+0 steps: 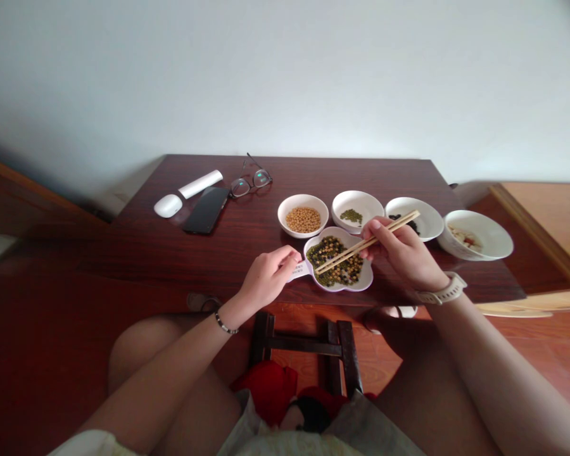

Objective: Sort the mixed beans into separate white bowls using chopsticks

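Observation:
My left hand [272, 273] grips the short handle of a white, lobed dish [367, 278] with a pale purple rim. Mixed green, yellow and black beans [335, 261] cover the dish's bottom. Between the fingers of my right hand [399, 248] is a pair of wooden chopsticks [356, 246]; their tips rest at the beans on the dish's left side. Behind the dish stand a bowl of soybeans [303, 219] and a bowl with a few green beans [351, 217]. My right hand partly hides a bowl with black beans [399, 221].
At the right end of the dark wooden table [247, 253] a larger white bowl [496, 240] holds pale and reddish pieces. Eyeglasses [251, 185], a black phone [206, 210], a white mouse [168, 206] and a white tube-like object [200, 184] lie at the left.

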### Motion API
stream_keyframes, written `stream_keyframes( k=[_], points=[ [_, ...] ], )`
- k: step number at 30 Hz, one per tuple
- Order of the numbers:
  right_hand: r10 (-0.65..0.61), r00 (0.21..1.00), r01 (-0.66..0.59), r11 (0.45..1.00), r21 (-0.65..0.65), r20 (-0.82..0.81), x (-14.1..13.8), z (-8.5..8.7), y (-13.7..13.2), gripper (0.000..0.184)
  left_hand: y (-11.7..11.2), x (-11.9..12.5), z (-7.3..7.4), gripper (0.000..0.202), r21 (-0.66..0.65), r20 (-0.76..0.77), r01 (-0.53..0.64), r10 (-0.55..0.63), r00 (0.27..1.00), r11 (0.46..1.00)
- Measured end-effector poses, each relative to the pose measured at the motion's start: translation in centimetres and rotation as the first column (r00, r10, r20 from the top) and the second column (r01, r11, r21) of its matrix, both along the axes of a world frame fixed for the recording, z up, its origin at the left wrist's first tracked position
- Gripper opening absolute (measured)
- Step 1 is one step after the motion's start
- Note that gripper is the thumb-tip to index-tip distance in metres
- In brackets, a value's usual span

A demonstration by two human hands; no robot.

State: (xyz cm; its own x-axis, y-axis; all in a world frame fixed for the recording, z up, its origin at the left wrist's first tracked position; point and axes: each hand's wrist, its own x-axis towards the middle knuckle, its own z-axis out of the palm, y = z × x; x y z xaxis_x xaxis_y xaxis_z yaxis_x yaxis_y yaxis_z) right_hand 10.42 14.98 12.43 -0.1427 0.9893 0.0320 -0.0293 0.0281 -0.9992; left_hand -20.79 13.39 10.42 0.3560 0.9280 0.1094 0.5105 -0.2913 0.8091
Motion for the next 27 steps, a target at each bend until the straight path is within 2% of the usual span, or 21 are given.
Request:
stream_keyframes(
  k=[11, 20, 27],
  points=[
    [-0.078, 0.997, 0.078, 0.997, 0.007, 0.019, 0.0, 0.6, 0.0, 0.048, 0.0, 0.0, 0.0, 0.040, -0.001, 0.000, 0.001, -0.001, 1.000, 1.000],
    [-0.010, 1.000, 0.009, 0.999, -0.039, -0.014, 0.2, -0.6, 0.0, 0.041, 0.0, 0.0, -0.1, 0.039, -0.009, -0.001, -0.003, 0.003, 1.000, 1.000],
    [-0.045, 0.999, 0.044, 0.999, -0.025, -0.022, 0.0, 0.1, 0.0, 0.043, 0.0, 0.1, -0.1, 0.039, -0.006, 0.007, -0.004, 0.004, 1.000, 1.000]
  ],
)
